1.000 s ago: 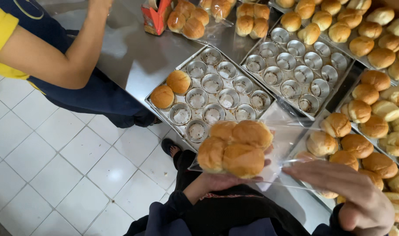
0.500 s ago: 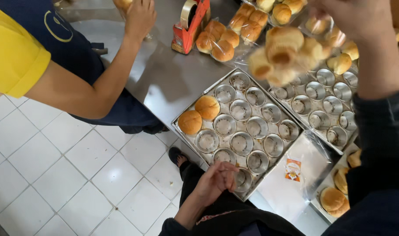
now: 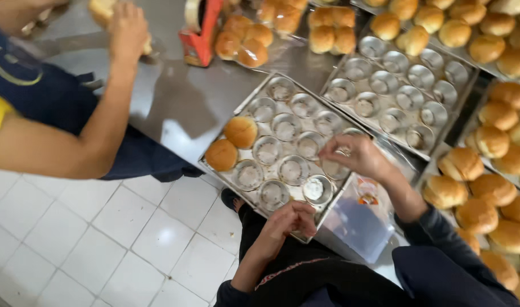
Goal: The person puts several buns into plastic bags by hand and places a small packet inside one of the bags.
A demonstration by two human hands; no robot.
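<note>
A metal tray [image 3: 210, 165] of round metal cups lies on the steel counter, with two golden buns [image 3: 231, 143] at its near left corner. My right hand [image 3: 358, 157] hovers over the tray's right edge, its fingers pinched down at a cup; whether it grips anything is unclear. Against the tray's front rim rests my left hand [image 3: 291, 219], its fingers curled and nothing visible in them. A flat clear plastic bag [image 3: 359, 222] with a small label lies just right of the tray, between my arms.
A second tray of cups [image 3: 397, 96] lies behind. Loose buns [image 3: 487, 187] fill the right side. Bagged buns [image 3: 246, 40] and a red tape dispenser [image 3: 200, 31] sit at the back. A co-worker's hand [image 3: 126, 28] holds a bun at top left. White floor tiles [image 3: 100, 227] lie below.
My right hand carried a bag of buns up to the back, then came down without it to the tray's right edge. My left hand stayed at the front rim and curled its fingers.
</note>
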